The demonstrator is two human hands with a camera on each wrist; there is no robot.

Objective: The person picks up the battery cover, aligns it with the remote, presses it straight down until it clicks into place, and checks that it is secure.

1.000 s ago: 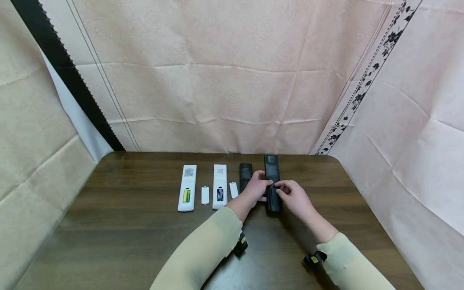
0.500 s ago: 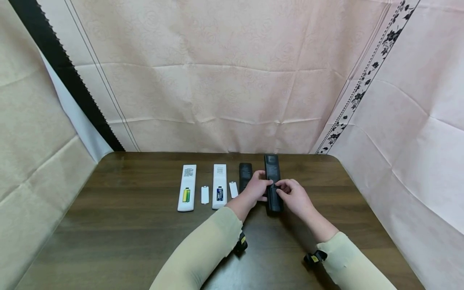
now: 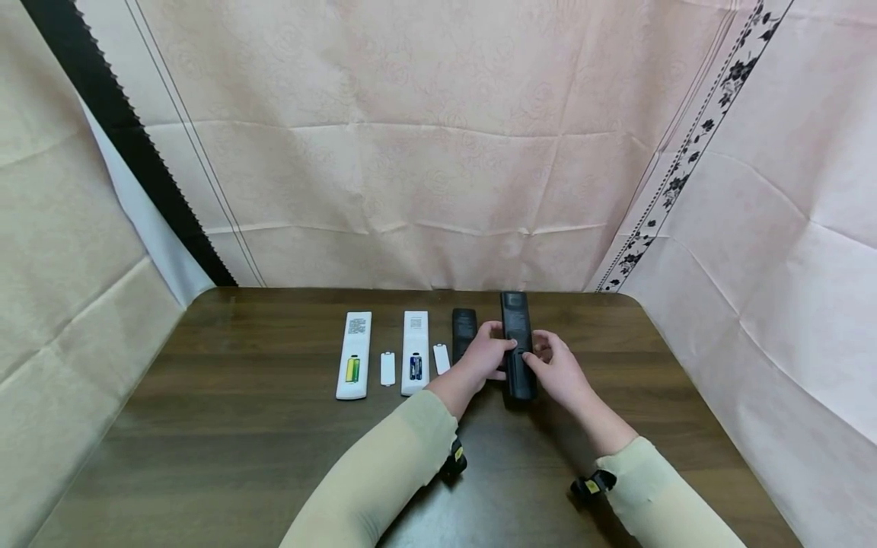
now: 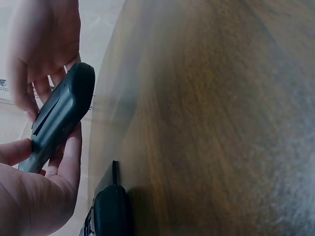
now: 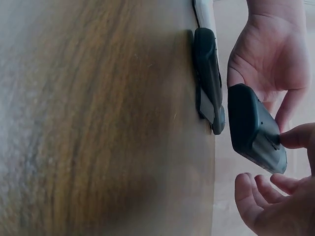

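A black remote control is held back side up near the table's far edge, tilted in the wrist views. My left hand grips it from the left, thumb on its back and fingers underneath. At the lower half of the back, the right thumb presses on the battery cover, whose edge shows as a thin line. The other fingers of my right hand are bent beside the remote, with a gap between them and it in the right wrist view. Whether the cover is fully seated cannot be told.
Left of the hands lie a second black remote, partly hidden, and two white remotes, one with dark batteries, the other with yellow-green ones. Two white battery covers lie beside them. Patterned cloth hangs behind the wooden table.
My right index finger has come off the battery cover to the remote's right side, while the thumb stays on the cover. The left hand keeps its grip; the remote shifted slightly right.
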